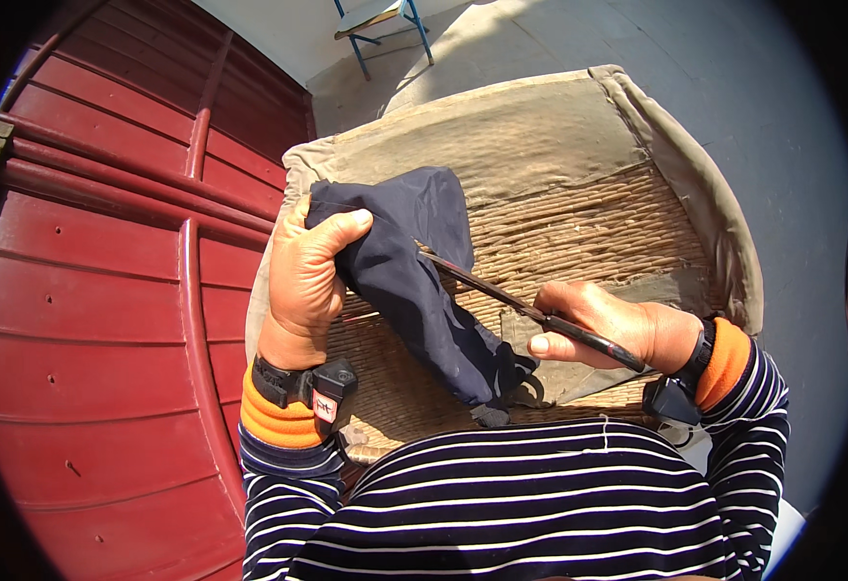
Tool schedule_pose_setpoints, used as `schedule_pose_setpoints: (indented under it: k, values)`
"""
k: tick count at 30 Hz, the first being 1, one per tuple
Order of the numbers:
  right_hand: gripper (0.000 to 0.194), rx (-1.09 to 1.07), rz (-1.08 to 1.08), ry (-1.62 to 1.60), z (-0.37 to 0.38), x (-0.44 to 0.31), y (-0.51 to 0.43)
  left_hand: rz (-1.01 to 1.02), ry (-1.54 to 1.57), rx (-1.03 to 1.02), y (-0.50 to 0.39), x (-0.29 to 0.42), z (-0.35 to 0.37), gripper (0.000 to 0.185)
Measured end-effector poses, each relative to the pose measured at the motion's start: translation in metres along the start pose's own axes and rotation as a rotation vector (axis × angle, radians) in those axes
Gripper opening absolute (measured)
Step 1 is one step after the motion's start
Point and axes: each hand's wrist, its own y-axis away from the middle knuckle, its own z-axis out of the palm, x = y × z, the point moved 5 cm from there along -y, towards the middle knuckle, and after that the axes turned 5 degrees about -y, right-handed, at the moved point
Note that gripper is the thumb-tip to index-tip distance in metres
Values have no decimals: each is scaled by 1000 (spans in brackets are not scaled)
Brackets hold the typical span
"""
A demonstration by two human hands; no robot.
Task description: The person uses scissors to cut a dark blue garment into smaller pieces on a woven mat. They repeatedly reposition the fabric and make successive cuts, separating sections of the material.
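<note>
My left hand (311, 269) grips the upper left edge of a dark navy piece of cloth (409, 290), thumb on top. The fabric hangs in folds down toward my lap, with dark straps or loops at its lower end. In my right hand (598, 319) is a pair of scissors (533, 309) with dark handles. Its narrow blades point up and left, and their tips touch or lie just over the middle of the cloth. Most of my right fingers are hidden behind the handles.
Beneath the cloth lies a woven wicker tray (583, 225) with a fabric-bound rim (714, 196) and sewn patches. A red panelled door (97, 363) stands close on the left. Beyond the tray, a small blue-legged chair (384, 25) is on the paved floor (780, 196).
</note>
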Motion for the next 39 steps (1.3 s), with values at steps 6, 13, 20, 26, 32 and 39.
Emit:
schedule_pose_setpoints:
  k: [6,13,20,26,32,39]
  values:
    - [53,90,-87,-40,1,-11,0,-56,-17,-138,6,-12,17,32]
    - [65,58,-31,-29,1,-13,-2,-102,-86,-212,6,-29,23,36]
    - [66,91,-32,67,5,-16,-2,-96,-88,-210,6,-38,25,34]
    - [60,92,-40,73,8,-19,-4,-107,-188,-212,6,-39,26,35]
    - [59,105,4,119,11,-14,-5,-107,-207,-216,8,-40,30,41]
    - [57,132,24,97,12,-11,-4,-114,-210,-203,9,-39,30,42]
